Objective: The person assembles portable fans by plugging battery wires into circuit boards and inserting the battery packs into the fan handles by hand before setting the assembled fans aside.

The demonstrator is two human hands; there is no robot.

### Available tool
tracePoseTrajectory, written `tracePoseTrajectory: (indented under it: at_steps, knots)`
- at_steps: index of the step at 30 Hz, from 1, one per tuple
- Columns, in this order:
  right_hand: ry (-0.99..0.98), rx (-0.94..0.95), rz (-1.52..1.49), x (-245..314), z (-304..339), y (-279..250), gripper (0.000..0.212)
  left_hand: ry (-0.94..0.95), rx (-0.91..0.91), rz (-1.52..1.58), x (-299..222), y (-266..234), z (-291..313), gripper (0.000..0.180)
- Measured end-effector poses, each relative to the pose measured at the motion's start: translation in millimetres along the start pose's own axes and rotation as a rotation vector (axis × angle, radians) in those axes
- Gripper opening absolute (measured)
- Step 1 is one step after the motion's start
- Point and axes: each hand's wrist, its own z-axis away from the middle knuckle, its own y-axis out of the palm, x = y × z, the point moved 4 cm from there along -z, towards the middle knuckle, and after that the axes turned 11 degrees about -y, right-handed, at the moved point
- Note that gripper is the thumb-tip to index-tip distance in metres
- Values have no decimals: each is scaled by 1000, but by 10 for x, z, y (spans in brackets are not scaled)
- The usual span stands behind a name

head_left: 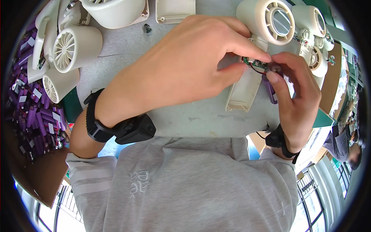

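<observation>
Small green circuit board (255,62) pinched between left hand (185,65) and right hand (295,96), frame centre-right, above cream plastic fan handle shell (243,91); purple cylindrical batteries (34,116) heaped at left.

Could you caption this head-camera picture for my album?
Both hands pinch a small circuit board on a cream handheld fan.

Fan housings (73,48) lie left on the table (201,116), batteries (33,116) farther left.

A small green circuit board (255,62) with red wires sits atop a cream fan handle (244,91).
</observation>
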Motion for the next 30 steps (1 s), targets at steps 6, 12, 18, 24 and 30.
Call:
tracePoseTrajectory:
  at_steps: [6,12,18,24,30]
  knots:
    - [-89,-69,281,114,239,-179,19,29,-24,3,30,21,21,34]
    - [-17,-65,301,96,363,-162,11,-12,-97,107,67,66,20,30]
    - [-43,-27,353,170,332,-155,11,-146,-91,121,31,95,38,32]
    - [-113,-71,464,205,341,-85,14,-174,-72,185,22,155,41,30]
    - [76,-149,265,79,405,-140,12,-242,38,137,-83,38,5,36]
